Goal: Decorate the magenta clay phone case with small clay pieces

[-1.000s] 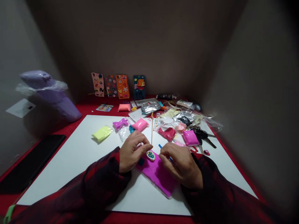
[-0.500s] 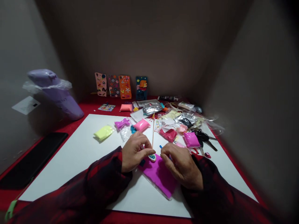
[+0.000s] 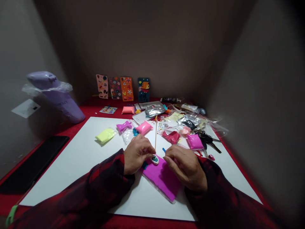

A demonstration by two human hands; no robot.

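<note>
A phone case covered in magenta clay [image 3: 164, 183] lies slanted on the white board, its pale rim showing along the near edge. On its upper part sits a small oval clay piece [image 3: 155, 160] with a white border and a blue-green middle. My left hand [image 3: 139, 154] is closed, thumb and forefinger pinched at the oval's upper left edge; what lies between the fingertips is hidden. Over the case's right side, my right hand [image 3: 187, 167] is closed in a pinch, its contents too small to make out. A blue stick end [image 3: 164, 149] shows just beyond its fingers.
Clay packets in yellow [image 3: 105, 135], pink [image 3: 144, 128] and magenta [image 3: 195, 142] lie on the white board [image 3: 78, 159]. A thin wooden stick [image 3: 156, 135] stands out beyond my hands. Keys [image 3: 207, 139] lie right. Decorated phone cases [image 3: 126, 89] lean at the back.
My left fingertips have drawn slightly left, uncovering more of the oval piece. My right hand has barely shifted and stays pinched over the case.
</note>
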